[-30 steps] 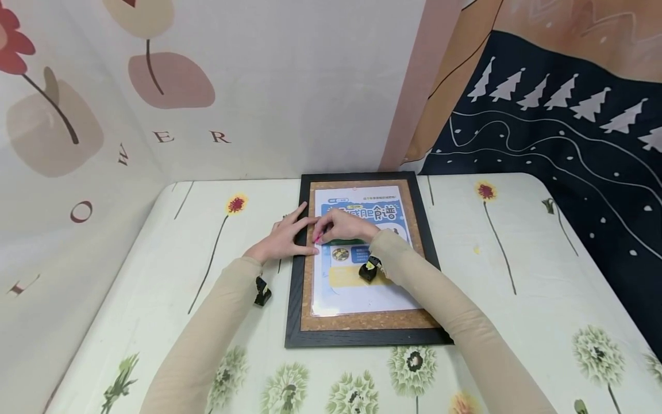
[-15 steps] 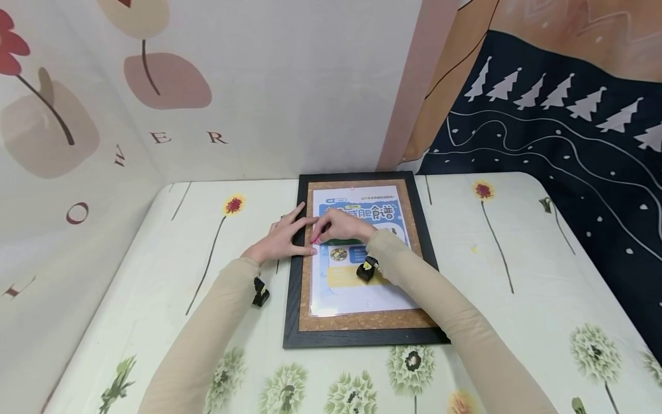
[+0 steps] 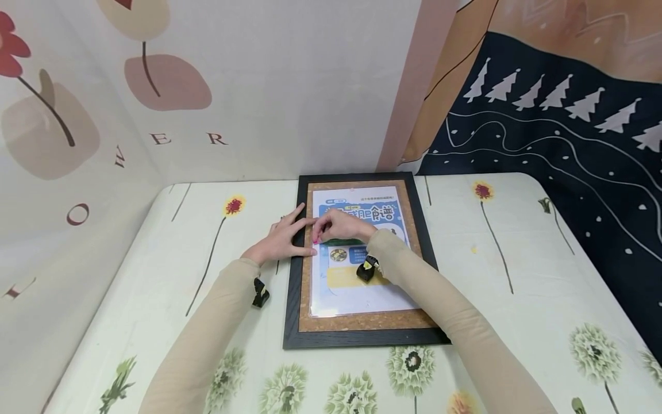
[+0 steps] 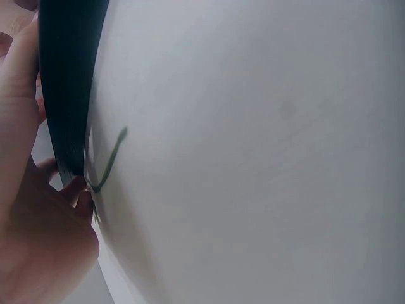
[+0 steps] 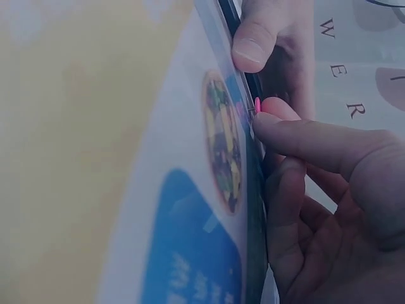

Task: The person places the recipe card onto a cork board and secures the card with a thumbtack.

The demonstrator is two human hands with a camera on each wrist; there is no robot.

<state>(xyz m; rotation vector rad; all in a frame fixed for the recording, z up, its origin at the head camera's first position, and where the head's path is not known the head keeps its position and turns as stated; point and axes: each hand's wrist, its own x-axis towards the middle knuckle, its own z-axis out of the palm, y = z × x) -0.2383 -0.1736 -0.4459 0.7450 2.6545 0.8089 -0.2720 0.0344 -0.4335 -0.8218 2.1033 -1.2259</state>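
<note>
A printed poster (image 3: 346,302) with blue and yellow blocks lies on a cork board (image 3: 372,321) in a black frame (image 3: 292,293). My right hand (image 3: 342,225) pinches a pink push pin (image 5: 258,105) between thumb and index finger at the poster's left edge. In the right wrist view, a short bit of its metal needle shows between the pink head and the sheet. My left hand (image 3: 281,238) rests across the frame's left side, fingers spread, its thumb on the poster's edge just below the pin. In the left wrist view, some left fingertips touch the frame's outer side.
A white flower-printed cloth (image 3: 217,328) covers the table under the frame. A pale printed curtain (image 3: 279,86) stands behind, and a dark one with trees (image 3: 569,144) hangs at the right. Each wrist carries a small black camera (image 3: 261,292).
Both hands stay at the same place on the board. The right fingers shift very slightly around the pin, and its pink head shows a little more clearly. The head view moved slightly.
</note>
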